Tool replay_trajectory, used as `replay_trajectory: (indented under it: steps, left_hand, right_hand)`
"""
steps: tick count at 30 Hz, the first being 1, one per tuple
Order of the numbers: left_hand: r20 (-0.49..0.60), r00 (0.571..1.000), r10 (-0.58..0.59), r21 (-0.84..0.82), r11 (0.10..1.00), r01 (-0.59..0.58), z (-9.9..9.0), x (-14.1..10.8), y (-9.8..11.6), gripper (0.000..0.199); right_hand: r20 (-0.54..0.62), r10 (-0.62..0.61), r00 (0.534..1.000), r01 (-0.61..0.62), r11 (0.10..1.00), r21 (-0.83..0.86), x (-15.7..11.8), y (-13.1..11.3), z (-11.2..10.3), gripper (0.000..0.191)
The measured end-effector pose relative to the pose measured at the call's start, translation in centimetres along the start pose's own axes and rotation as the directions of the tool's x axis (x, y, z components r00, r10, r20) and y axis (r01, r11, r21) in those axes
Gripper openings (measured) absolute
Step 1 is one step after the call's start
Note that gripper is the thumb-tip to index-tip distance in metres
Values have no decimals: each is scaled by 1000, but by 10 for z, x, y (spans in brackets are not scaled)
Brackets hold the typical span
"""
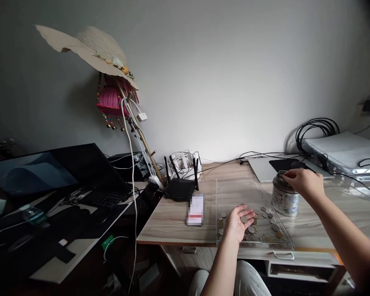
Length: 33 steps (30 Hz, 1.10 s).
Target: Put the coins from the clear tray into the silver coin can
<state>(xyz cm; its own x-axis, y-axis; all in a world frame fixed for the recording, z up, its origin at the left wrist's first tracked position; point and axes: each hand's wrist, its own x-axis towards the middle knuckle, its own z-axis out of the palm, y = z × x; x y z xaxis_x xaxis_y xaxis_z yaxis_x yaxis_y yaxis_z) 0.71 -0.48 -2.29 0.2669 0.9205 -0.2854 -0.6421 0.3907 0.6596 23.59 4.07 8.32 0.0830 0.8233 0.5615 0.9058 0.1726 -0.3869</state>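
Left hand (238, 224) palm-up, fingers open beneath a coin (243, 219); right hand (305, 181) at can (285, 200) top, grip unclear.

Coins (275, 227): well over a dozen, overlaps hid the exact count | tins (285, 201), right: 1 | clear trays (234, 189), near: 1 | routers (179, 190), far: 1, antennas (174, 167): 4 | hats (105, 46), left: 1 | pink bags (111, 100), left: 1 | bottles (33, 214), left: 1
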Motion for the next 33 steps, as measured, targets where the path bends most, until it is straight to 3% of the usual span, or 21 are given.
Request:
replay_trajectory:
  steps: [3,5,6,7,8,10,13,15,16,18,20,22,24,26,29,33]
  left_hand:
    - [8,1000,14,-41,999,-13,1,-1,0,32]
    - [31,999,29,-74,997,-26,2,-2,1,38]
    - [42,999,35,-87,996,-31,3,-3,2,41]
    - [54,998,37,-97,995,-31,3,-4,2,45]
    - [63,997,34,-104,994,-27,4,-5,3,49]
    - [64,998,14,-113,994,-7,4,-7,4,55]
    - [59,998,-23,-111,993,30,5,-8,5,58]
    - [72,997,-23,-104,994,30,5,-8,6,55]
    - [76,997,-13,-104,994,20,4,-8,5,51]
    - [66,998,13,-107,994,-5,4,-7,5,41]
    - [36,999,24,-100,995,-20,4,-7,5,33]
    - [12,1000,20,-81,997,-19,4,-7,5,29]
    - [5,1000,17,-67,998,-16,5,-7,5,27]
    - [1,1000,21,-66,998,-21,5,-7,5,26]
    - [-7,999,33,-74,997,-33,6,-8,5,25]
    - [-32,999,36,-68,997,-39,7,-9,6,25]
  right_hand:
    - [-39,-83,996,85,994,61,-17,-17,5,30]
    - [21,-232,973,227,965,131,-41,-37,16,28]
    - [116,-328,937,305,935,179,-55,-49,24,27]
    - [236,-426,873,376,898,230,-69,-61,33,26]
    - [294,-468,833,409,880,243,-81,-73,43,24]
    - [354,-496,793,437,868,237,-101,-90,60,23]
    - [365,-494,789,443,870,218,-106,-96,66,25]
    - [328,-480,814,431,877,215,-93,-85,54,24]
    - [273,-441,855,402,896,189,-80,-75,44,26]
    - [107,-277,955,269,960,82,-48,-45,21,31]
    - [52,-106,993,111,990,-87,-10,-10,0,29]
    - [239,21,971,25,982,-185,24,22,-13,25]
    - [424,55,904,24,984,-178,47,43,-16,22]
    - [530,57,846,38,985,-167,59,51,-14,19]
    - [574,42,817,89,976,-197,61,52,-11,16]
    - [518,-1,855,151,957,-249,58,57,-13,21]
